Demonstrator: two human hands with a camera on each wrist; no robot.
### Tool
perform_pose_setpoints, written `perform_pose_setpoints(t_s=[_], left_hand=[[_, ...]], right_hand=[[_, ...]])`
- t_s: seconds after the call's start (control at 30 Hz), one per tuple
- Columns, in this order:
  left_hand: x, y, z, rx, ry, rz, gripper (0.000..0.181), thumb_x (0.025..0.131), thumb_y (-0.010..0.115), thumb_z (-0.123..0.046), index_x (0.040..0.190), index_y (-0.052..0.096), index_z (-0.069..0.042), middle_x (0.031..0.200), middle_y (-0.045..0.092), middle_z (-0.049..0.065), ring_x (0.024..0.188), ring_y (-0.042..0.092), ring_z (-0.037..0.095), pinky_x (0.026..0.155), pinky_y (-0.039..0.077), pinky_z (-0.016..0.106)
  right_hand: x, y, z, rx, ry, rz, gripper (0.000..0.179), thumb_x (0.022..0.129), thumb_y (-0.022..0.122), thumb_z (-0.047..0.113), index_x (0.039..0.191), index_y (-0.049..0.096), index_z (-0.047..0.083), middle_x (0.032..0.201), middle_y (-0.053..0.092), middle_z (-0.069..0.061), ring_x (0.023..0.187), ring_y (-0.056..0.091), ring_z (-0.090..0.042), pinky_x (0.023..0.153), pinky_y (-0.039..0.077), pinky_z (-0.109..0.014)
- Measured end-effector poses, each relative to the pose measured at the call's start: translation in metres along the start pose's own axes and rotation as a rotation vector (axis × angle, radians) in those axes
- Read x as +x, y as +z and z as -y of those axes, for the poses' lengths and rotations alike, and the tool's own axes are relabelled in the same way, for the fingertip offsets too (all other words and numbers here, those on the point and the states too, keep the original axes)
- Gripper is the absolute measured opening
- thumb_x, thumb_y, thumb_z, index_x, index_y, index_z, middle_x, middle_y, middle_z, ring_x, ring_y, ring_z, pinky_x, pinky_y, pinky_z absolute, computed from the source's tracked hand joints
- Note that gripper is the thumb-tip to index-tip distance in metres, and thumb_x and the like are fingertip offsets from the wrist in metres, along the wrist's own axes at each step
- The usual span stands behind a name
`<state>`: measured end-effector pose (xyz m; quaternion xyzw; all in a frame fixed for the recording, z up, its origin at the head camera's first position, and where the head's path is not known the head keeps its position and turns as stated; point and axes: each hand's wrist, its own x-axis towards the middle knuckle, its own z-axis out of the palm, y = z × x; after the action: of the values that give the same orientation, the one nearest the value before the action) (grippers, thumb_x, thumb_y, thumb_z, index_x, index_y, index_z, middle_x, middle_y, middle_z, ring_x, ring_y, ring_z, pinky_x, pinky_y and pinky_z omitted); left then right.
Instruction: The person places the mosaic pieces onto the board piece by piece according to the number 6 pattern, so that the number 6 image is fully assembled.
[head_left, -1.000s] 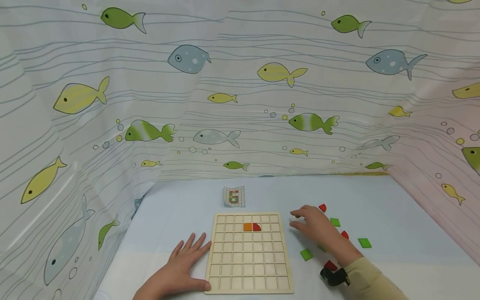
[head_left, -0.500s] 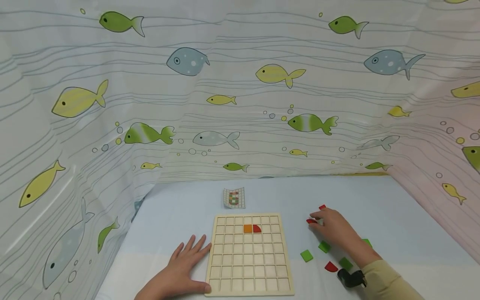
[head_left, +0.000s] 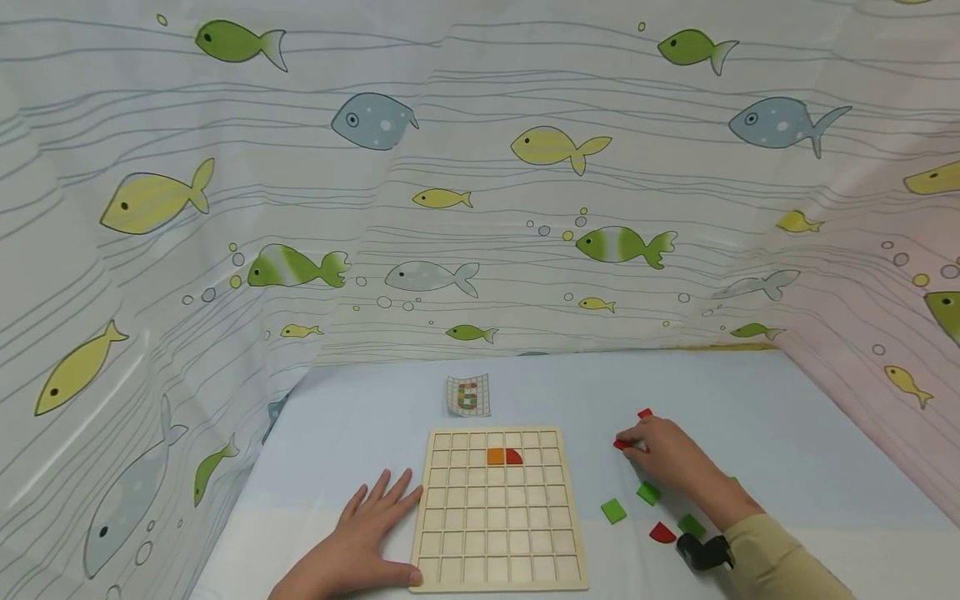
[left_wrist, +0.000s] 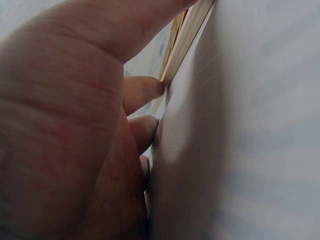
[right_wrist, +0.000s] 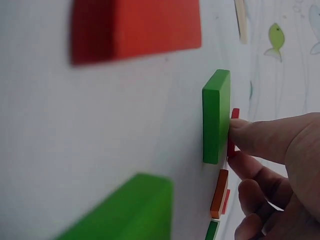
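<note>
My left hand (head_left: 363, 533) lies with spread fingers along the left edge of a wooden grid board (head_left: 497, 498), its thumb at the near corner. In the left wrist view, thumb and a fingertip reach the board's side (left_wrist: 189, 41). An orange square tile (head_left: 496, 456) and a red quarter-round tile (head_left: 513, 457) sit side by side in the board's second row. Right of the board, my right hand (head_left: 663, 454) pinches another red tile (head_left: 621, 445) between thumb and forefinger, low over the table. In the right wrist view, a green tile (right_wrist: 216, 120) partly hides that red tile (right_wrist: 235, 113).
Several loose tiles lie around the right forearm, among them a green square (head_left: 613, 511), a red quarter-round (head_left: 662, 532) and a red piece (head_left: 645, 413) beyond the hand. A small pattern card (head_left: 468, 396) lies behind the board. Fish-printed curtains (head_left: 487, 233) enclose the table.
My right hand has moved right, away from the board's edge, and its thumb and forefinger now pinch a red tile. The left hand has stayed at the board.
</note>
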<state>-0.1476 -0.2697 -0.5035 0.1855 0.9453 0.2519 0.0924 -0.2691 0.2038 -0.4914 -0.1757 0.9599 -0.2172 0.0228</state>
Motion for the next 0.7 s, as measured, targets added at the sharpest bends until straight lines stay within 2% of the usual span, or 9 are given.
perform_pose_setpoints(t_s=[0.23, 0.47, 0.7], left_hand=[[0.0, 0.0, -0.001, 0.009, 0.003, -0.002, 0.108, 0.067, 0.076, -0.07, 0.152, 0.041, -0.013, 0.161, 0.024, 0.014, 0.147, 0.006, 0.046, 0.11, 0.004, 0.068], [-0.001, 0.0, 0.0, 0.005, 0.009, 0.0, 0.109, 0.067, 0.076, -0.071, 0.152, 0.04, -0.013, 0.161, 0.024, 0.013, 0.147, 0.005, 0.045, 0.111, 0.002, 0.066], [-0.001, -0.001, -0.003, 0.005, 0.017, -0.008, 0.108, 0.067, 0.076, -0.07, 0.151, 0.042, -0.011, 0.161, 0.024, 0.015, 0.147, 0.007, 0.046, 0.111, 0.003, 0.068]], right_hand=[[0.002, 0.001, -0.001, -0.042, -0.027, -0.001, 0.021, 0.084, 0.078, 0.009, 0.106, 0.077, 0.007, 0.097, 0.072, 0.0, 0.095, 0.065, -0.024, 0.083, 0.056, -0.044], [0.001, -0.003, 0.005, -0.033, 0.012, 0.01, 0.02, 0.085, 0.078, 0.012, 0.104, 0.077, 0.008, 0.098, 0.072, 0.0, 0.096, 0.065, -0.023, 0.081, 0.056, -0.042], [0.0, -0.009, 0.014, -0.063, -0.06, -0.017, 0.022, 0.086, 0.077, 0.014, 0.107, 0.077, 0.007, 0.099, 0.07, 0.002, 0.096, 0.063, -0.022, 0.084, 0.055, -0.042]])
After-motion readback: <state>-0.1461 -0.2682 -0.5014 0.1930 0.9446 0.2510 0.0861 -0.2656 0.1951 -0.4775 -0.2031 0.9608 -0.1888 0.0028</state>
